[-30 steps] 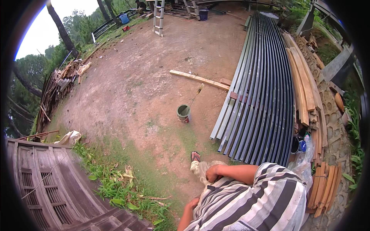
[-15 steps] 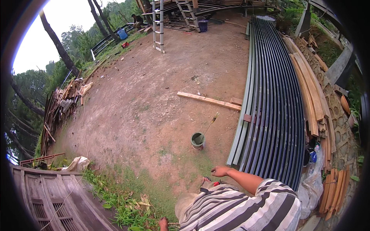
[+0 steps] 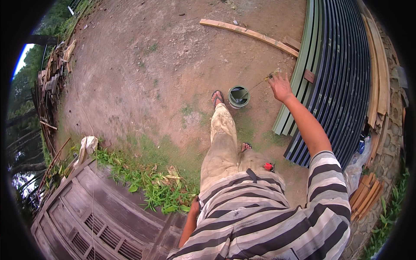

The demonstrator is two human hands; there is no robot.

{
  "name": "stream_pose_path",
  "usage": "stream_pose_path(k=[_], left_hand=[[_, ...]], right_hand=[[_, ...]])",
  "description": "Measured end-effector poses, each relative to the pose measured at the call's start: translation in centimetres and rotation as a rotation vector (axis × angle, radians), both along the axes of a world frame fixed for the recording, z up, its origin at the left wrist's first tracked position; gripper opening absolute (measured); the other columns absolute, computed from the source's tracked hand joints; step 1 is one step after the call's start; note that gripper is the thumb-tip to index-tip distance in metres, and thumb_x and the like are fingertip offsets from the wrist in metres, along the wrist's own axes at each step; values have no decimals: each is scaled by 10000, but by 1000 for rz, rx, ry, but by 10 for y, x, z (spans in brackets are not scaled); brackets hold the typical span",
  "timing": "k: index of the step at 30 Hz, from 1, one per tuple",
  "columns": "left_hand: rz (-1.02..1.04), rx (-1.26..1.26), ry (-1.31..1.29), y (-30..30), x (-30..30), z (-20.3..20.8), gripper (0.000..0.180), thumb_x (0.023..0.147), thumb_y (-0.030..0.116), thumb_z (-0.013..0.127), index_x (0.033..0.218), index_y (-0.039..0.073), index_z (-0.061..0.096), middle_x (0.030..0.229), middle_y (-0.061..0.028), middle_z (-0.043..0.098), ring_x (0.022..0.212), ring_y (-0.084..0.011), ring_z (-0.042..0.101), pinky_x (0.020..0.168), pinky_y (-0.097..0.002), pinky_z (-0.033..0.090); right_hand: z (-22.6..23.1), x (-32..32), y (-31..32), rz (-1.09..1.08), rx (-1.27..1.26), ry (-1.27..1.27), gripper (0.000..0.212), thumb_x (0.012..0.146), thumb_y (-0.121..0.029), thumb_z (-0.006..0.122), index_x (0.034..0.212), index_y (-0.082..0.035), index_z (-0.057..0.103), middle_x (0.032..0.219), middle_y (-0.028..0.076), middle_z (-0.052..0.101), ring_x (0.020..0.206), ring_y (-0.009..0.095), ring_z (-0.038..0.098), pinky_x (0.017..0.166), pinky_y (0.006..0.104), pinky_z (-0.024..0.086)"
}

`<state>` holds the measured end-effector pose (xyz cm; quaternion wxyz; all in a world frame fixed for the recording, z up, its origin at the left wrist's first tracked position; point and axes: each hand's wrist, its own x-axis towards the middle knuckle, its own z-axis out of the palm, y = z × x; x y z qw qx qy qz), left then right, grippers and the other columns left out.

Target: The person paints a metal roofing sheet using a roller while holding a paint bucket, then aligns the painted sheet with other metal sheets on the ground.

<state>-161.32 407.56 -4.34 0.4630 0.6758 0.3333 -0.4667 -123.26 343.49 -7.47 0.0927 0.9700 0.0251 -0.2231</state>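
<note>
My right hand (image 3: 281, 88) reaches forward with fingers stretched, at the yellowish, stained handle end (image 3: 269, 77) of a tool with a thin rod. The rod slants down into an open round paint can (image 3: 239, 97), where dark green paint shows; the tool's lower end cannot be made out. Whether my fingers touch the handle is unclear. The can stands on the dirt just right of my forward foot. My left hand (image 3: 195, 207) hangs low beside my hip, its fingers mostly hidden.
Long dark metal profiles (image 3: 336, 82) lie side by side at the right, with green ones (image 3: 299, 82) along their left edge. A wooden beam (image 3: 249, 32) lies on the ground ahead. Weathered wooden panelling (image 3: 112, 208) is at the lower left, beside green plants (image 3: 151, 184).
My view has tipped down and I have stepped nearer the can. My right hand has moved forward to the tool's handle. My left hand is now beside my hip.
</note>
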Motion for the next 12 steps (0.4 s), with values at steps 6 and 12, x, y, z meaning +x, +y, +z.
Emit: stream_pose_path(k=[6,12], left_hand=[[125,224,156,74,166,20,428,979,228,538,1350,24,602,1168,-130,719,967,-216,696,812,-326,521],[-174,200,-148,40,410,-69,396,961,182,523,1295,-16,602,1119,-189,716,983,-245,687,891,-359,535]], right_hand=[[-65,93,-26,-227,-246,379,576,911,-136,600,1477,-200,514,1465,135,554,1345,389,526,1189,617,275],[-68,60,0,-554,320,702,582,878,-155,613,1455,-160,545,1293,198,668,1162,330,660,975,460,542]])
